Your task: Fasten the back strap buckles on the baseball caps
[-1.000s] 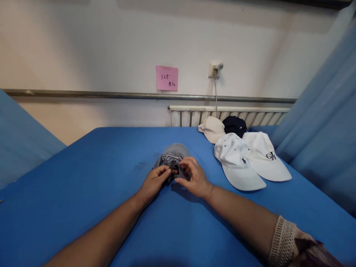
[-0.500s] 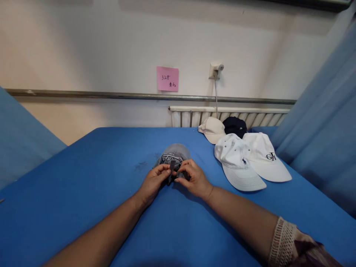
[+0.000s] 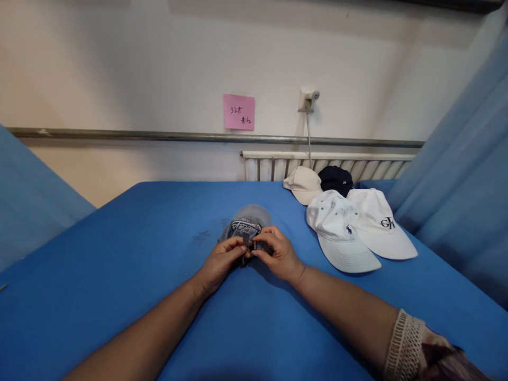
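Note:
A grey baseball cap (image 3: 252, 214) with white script lettering lies on the blue-covered table, its brim pointing away from me. At its near edge, my left hand (image 3: 223, 259) pinches the dark adjusting strap (image 3: 245, 238) between thumb and fingers. Close beside it, my right hand (image 3: 280, 254) is closed on the cap's back edge, around what looks like the strap's small buckle. The fingertips of both hands almost meet and hide part of the strap and its fastening.
To the right lie two white caps (image 3: 335, 227), with a beige cap (image 3: 304, 184) and a navy cap (image 3: 335, 180) behind them. A radiator (image 3: 329, 155) and rail (image 3: 159, 135) run along the wall. Blue curtains (image 3: 468, 159) hang at both sides.
The strap stood up from my left fingers before; now its free end sits lower, closer to my right fingertips. Both hands have stayed at the back of the grey cap.

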`<move>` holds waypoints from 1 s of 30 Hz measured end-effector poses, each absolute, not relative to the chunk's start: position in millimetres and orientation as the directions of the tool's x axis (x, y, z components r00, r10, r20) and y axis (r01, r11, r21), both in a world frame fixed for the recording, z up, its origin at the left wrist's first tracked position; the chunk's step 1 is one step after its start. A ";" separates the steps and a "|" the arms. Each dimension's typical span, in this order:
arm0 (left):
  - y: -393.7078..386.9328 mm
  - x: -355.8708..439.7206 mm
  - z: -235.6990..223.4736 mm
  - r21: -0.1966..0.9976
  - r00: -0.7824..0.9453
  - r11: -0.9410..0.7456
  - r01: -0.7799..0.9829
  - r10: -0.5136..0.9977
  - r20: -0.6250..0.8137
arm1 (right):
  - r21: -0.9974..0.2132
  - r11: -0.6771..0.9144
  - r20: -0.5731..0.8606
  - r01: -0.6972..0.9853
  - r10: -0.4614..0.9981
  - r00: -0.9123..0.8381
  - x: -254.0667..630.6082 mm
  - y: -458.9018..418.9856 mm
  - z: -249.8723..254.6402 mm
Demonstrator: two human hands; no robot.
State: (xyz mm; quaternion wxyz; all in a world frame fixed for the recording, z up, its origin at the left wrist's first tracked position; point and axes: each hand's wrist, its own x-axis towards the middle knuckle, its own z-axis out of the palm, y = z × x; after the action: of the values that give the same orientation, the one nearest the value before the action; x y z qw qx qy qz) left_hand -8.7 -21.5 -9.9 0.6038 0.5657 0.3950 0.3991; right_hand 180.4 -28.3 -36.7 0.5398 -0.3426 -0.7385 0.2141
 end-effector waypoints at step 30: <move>-24.1 -10.2 -11.1 0.992 0.384 0.122 -0.040 0.918 -0.097 | -0.583 0.772 0.722 0.254 0.635 -0.274 180.7 -30.0 -33.5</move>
State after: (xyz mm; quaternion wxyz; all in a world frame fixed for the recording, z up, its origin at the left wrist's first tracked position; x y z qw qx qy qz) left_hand -10.2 -24.1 -11.1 0.6305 0.5426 0.4045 0.3802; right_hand 180.7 -30.0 -33.5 0.5305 -0.2858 -0.7775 0.1799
